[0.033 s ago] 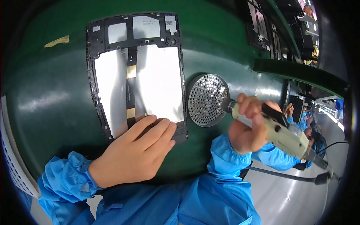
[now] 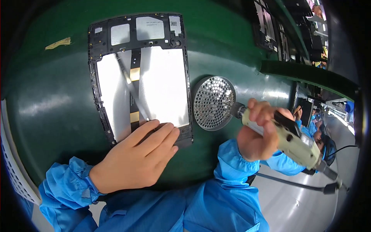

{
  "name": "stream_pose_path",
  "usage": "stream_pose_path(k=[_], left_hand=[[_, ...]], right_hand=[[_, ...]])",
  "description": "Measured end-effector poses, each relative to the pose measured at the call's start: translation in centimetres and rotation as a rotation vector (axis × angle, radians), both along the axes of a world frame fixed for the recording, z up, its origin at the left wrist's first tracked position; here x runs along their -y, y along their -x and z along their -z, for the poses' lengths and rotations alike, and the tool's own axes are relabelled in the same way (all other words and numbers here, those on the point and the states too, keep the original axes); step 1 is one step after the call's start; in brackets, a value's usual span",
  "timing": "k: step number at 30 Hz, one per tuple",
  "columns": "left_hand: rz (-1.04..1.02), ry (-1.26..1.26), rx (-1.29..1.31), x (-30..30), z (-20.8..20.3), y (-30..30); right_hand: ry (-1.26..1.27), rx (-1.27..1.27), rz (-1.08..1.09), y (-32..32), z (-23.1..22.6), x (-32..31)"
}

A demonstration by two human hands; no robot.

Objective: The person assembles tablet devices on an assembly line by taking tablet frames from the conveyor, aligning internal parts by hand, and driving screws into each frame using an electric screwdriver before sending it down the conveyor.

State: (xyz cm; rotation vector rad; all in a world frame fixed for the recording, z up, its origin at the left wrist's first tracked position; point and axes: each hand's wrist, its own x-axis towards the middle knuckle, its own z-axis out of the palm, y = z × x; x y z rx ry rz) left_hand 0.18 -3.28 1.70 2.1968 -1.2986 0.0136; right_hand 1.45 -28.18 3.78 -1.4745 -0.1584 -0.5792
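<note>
My left hand (image 2: 139, 154) lies with fingers stretched over the lower edge of an opened tablet (image 2: 116, 46), a black frame round two shiny pale panels. A dark flat cable (image 2: 135, 62) with gold patches runs between them. A slim grey streak (image 2: 133, 91) crosses the cable up to my fingertips; whether it is a metal rod or a reflection, I cannot tell. My thumb is hidden. Fingers wrapped round it, my right hand (image 2: 257, 133) grips a pale green electric screwdriver (image 2: 297, 145) with a black lever. Its nose is beside a round perforated screw tray (image 2: 214, 102) holding small shiny screws.
A torn yellowish strip (image 2: 58, 43) lies on the green mat (image 2: 50, 81) at left. White perforated plastic (image 2: 17, 166) stands at the left edge. A green rail (image 2: 309, 73) crosses the right side, with dark frames (image 2: 266, 23) behind it and other people beyond.
The grey streak shows clearly across the left panel and cable, where only faint shading was before. The screwdriver and my right hand have shifted slightly to the right; my left hand has barely moved.
</note>
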Motion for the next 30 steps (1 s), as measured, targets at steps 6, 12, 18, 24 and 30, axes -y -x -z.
stream_pose_path(k=[6, 12, 18, 24, 30], left_hand=[[0.001, 0.065, 0.001, -0.7, 0.9, 0.1], [0.001, 0.087, 0.018, -0.7, 1.1, 0.3], [-0.038, 0.140, -0.054, -0.5, 1.1, 0.5], [-0.027, 0.149, -0.035, -0.5, 1.4, 0.3], [-0.044, 0.139, -0.013, -0.6, 1.3, 0.4]], right_hand=[[0.034, 0.006, -0.070, 1.4, -2.1, -1.3], [-0.028, -0.050, -0.225, 4.0, -3.1, -4.7], [-0.035, -0.089, -0.244, 4.9, -3.1, -7.1], [-0.026, -0.112, -0.232, 5.0, -2.5, -8.2], [0.032, -0.135, -0.393, 4.9, -2.4, -7.7]])
